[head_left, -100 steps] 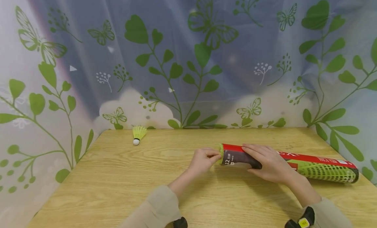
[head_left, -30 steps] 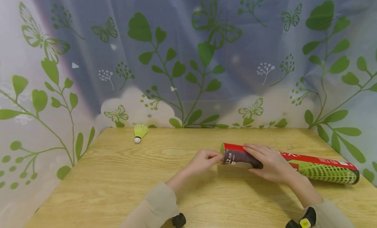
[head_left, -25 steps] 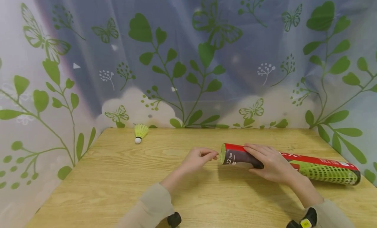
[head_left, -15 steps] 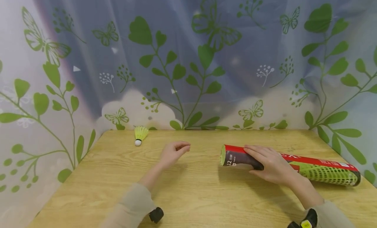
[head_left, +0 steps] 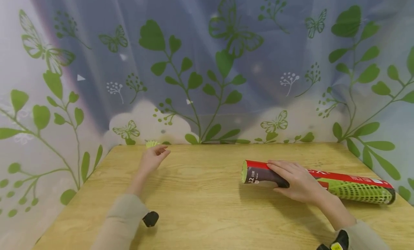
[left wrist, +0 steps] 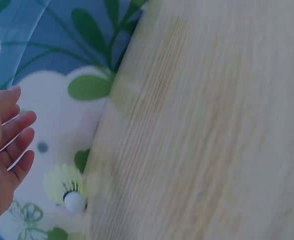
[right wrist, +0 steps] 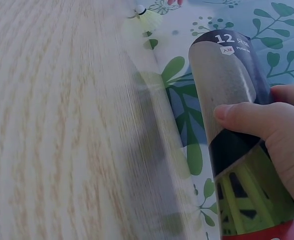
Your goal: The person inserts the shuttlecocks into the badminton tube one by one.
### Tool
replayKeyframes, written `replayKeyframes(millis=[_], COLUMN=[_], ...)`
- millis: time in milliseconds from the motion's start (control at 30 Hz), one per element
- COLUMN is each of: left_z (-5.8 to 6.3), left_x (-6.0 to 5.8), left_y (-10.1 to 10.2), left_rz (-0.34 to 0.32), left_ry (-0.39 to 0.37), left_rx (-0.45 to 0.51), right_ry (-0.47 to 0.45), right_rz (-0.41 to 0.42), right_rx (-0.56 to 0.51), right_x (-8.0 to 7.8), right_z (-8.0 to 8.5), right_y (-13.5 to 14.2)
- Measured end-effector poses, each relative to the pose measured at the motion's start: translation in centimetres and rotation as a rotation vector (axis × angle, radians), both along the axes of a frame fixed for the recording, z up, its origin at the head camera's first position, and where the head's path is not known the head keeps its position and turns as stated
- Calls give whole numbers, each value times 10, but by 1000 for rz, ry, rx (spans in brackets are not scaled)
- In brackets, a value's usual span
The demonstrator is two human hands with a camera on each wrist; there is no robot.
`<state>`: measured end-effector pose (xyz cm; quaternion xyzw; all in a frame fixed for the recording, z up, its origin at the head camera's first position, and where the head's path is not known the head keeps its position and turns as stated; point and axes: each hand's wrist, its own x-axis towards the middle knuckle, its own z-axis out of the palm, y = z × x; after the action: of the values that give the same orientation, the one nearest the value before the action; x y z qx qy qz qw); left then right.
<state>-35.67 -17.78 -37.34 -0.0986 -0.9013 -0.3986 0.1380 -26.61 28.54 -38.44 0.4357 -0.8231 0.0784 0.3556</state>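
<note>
At the far left of the table lies a yellow shuttlecock (head_left: 151, 144) with a white cork; in the head view the hand covers most of it. My left hand (head_left: 152, 159) hovers beside it, holding nothing, its fingers loosely bent. The left wrist view shows that hand (left wrist: 7, 145) apart from the shuttlecock (left wrist: 72, 192). At the right, a red, black and green shuttlecock tube (head_left: 352, 185) lies slanted on the table, its end facing left. My right hand (head_left: 299, 180) grips it from above, and the right wrist view shows the thumb across the tube (right wrist: 226, 75).
The wooden table (head_left: 200, 207) runs back to a hanging cloth (head_left: 252, 81) printed with leaves and butterflies, which also covers both sides. A black wrist device (head_left: 150, 218) sits at the left sleeve, and another (head_left: 341, 239) at the right.
My left hand has left the tube's end and moved left and back across the table to the shuttlecock. The right hand still holds the tube in the same place.
</note>
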Motion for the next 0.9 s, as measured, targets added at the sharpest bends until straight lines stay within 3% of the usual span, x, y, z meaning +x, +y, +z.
replayKeyframes(millis=[300, 567, 767, 900], left_z=[4, -1, -9, -17], left_x=[-20, -29, -33, -38], left_y=[-34, -58, -62, -57], left_rz=[103, 146, 189, 180], left_ry=[-9, -148, -181, -194], left_rx=[-70, -119, -110, -111], right_ry=[-15, -25, -18, -25], right_rz=[3, -9, -28, -33], right_rx=[10, 36, 43, 40], right_x=[-2, -3, -3, -3], right_z=[-3, -5, -6, -6], right_y=[2, 1, 2, 3])
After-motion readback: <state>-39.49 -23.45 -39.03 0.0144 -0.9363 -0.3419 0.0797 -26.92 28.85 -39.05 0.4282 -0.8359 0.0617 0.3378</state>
